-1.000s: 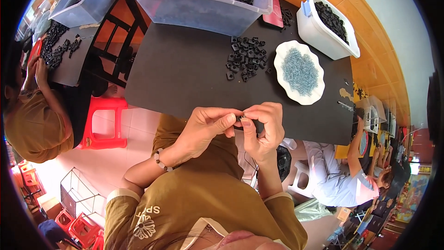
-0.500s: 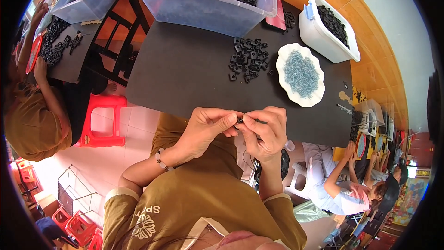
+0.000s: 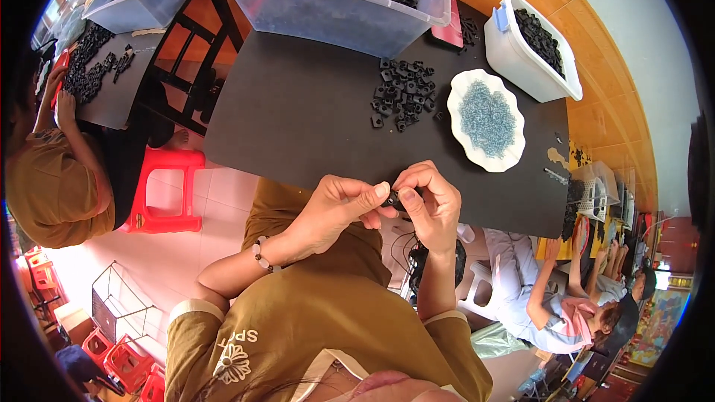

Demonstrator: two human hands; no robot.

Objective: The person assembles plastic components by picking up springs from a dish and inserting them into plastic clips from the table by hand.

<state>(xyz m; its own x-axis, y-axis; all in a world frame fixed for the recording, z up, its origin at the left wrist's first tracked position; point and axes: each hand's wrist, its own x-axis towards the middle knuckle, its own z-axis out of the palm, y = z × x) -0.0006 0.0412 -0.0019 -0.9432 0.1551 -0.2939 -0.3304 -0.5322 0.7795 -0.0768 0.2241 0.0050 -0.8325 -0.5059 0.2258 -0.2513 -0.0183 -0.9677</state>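
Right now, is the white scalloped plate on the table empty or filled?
Filled: the white scalloped plate holds a heap of small blue-grey pieces across its middle.

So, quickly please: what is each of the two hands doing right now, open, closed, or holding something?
Left hand: closed, fingertips pinching the small black part.
Right hand: closed, pinching the same small black part from the other side.
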